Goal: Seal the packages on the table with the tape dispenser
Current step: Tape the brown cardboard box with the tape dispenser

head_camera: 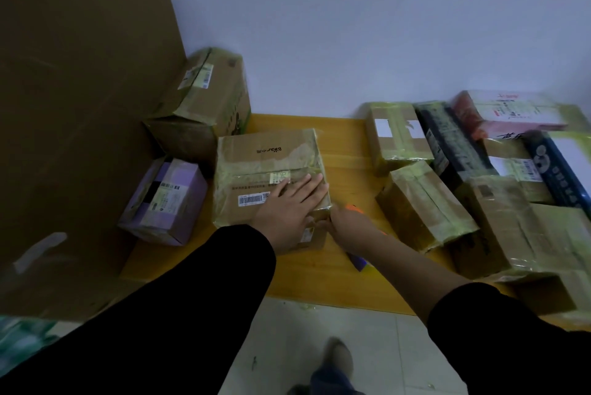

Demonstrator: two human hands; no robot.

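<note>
A cardboard box (256, 155) wrapped in yellowish tape lies in the middle of the wooden table (345, 145). My left hand (289, 206) presses flat on its top with straight fingers. My right hand (348, 222) sits at the box's near right corner and grips the tape dispenser (351, 207), of which only an orange part above the hand and a purple part below the wrist show. The hand's fingers are mostly hidden from view.
A large taped box (204, 100) and a purple box (166, 199) stand to the left. Several taped packages (428, 203) are heaped on the right. A tall brown board (80, 91) leans at the left. The tiled floor (335, 337) lies below the table's front edge.
</note>
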